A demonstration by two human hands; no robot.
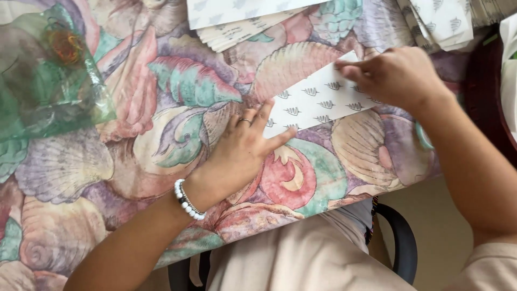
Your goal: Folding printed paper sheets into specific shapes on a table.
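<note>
I'd keep my left hand [239, 153] flat, pinning the paper sheet [318, 99] – right hand [396, 75] fingers curled, seemingly pressing its far edge – crease firmly.

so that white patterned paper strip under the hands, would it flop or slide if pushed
The paper strip looks thin and flat, so it would probably flop if lifted by one end. It seems light; the left hand and right hand both press it down, so it might slide on the tablecloth otherwise.

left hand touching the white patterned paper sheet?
Touching. Head view: left hand lies flat with its fingers pressing the near end of the white patterned paper sheet.
</note>
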